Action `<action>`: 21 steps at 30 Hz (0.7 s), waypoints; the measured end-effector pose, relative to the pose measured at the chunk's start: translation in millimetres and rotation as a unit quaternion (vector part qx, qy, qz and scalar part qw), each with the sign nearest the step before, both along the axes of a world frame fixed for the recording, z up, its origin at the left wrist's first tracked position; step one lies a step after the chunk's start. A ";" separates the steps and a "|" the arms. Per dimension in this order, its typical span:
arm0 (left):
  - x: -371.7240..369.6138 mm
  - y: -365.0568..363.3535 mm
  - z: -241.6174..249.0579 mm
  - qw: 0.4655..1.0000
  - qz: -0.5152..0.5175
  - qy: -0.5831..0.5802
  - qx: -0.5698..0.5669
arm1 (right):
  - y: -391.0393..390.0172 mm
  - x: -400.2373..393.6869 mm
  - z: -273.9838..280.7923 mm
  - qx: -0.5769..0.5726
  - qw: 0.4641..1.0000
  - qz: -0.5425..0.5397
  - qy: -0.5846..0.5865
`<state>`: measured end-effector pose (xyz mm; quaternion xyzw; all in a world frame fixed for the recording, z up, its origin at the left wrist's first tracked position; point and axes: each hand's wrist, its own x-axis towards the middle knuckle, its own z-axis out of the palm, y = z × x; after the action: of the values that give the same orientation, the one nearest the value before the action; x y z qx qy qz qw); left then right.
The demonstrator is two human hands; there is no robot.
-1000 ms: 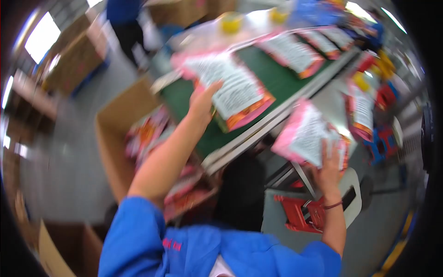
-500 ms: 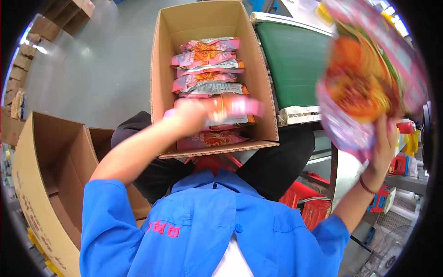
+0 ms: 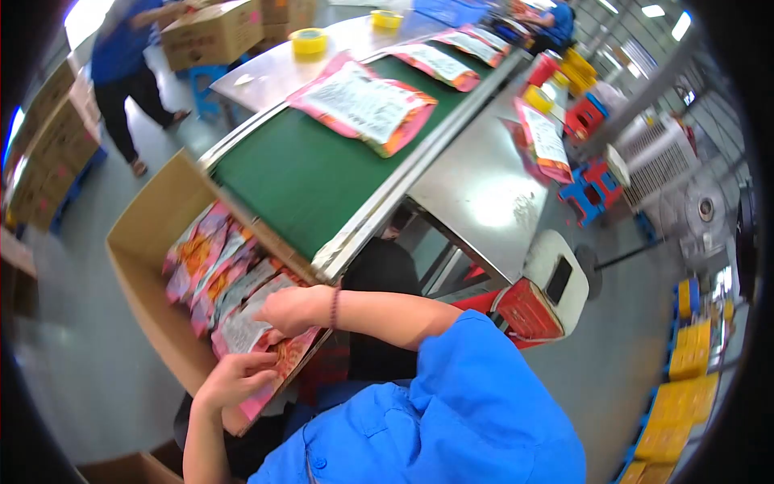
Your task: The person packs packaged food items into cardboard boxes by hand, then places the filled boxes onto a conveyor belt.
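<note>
An open cardboard box [image 3: 149, 302] stands tilted at the lower left, with a row of pink food packets [image 3: 201, 254] inside. Orange noodle-like food is pictured on them. My right hand [image 3: 297, 310] reaches over the box's near side, its fingers bent down onto a packet at the near end; the fingertips are partly hidden. Just below, my left hand [image 3: 234, 379] lies against the front of the nearest packet [image 3: 292, 352], fingers stretched and apart. The two hands are close together but not touching.
A green conveyor belt [image 3: 274, 181] beside the box carries several packets [image 3: 367, 103]. Right of it is a metal table [image 3: 476, 194] with another packet [image 3: 544, 145]. Yellow tape rolls [image 3: 308, 41] sit beyond. A co-worker [image 3: 121, 64] stands near a closed carton [image 3: 211, 34].
My view has turned right. My right hand has brought its packet from above the belt side down into the box. My left hand has moved from mid-row to the box's near end.
</note>
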<state>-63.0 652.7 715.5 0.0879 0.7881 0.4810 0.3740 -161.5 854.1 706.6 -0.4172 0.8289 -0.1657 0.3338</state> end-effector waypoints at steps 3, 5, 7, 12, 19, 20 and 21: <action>-48.1 27.4 32.7 0.972 0.189 -0.023 0.140 | 115.2 -18.7 100.1 -0.307 0.923 -0.225 -0.058; -87.7 54.0 48.4 0.936 0.295 -0.022 0.189 | 213.6 -46.3 118.3 -0.402 0.843 -0.317 0.164; -125.6 91.0 62.0 0.900 0.358 -0.032 0.248 | 316.9 -68.5 131.3 -0.309 0.756 -0.524 0.240; -221.3 167.0 50.4 0.865 0.365 -0.053 0.340 | 575.3 -116.8 76.6 -0.038 0.598 -0.641 0.480; -308.1 249.3 58.1 0.883 0.409 -0.065 0.220 | 667.7 -147.3 66.6 0.289 0.484 -0.718 0.409; -309.7 248.9 59.7 0.886 0.382 -0.082 0.250 | 674.4 -153.8 56.0 0.280 0.468 -0.744 0.386; -310.7 249.4 59.8 0.887 0.357 -0.102 0.275 | 682.2 -157.7 42.8 0.267 0.467 -0.766 0.351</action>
<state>-373.7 902.1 775.3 -0.1496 0.5600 0.7856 0.2165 -319.2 1536.3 749.5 0.4714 0.8682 0.0346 -0.1511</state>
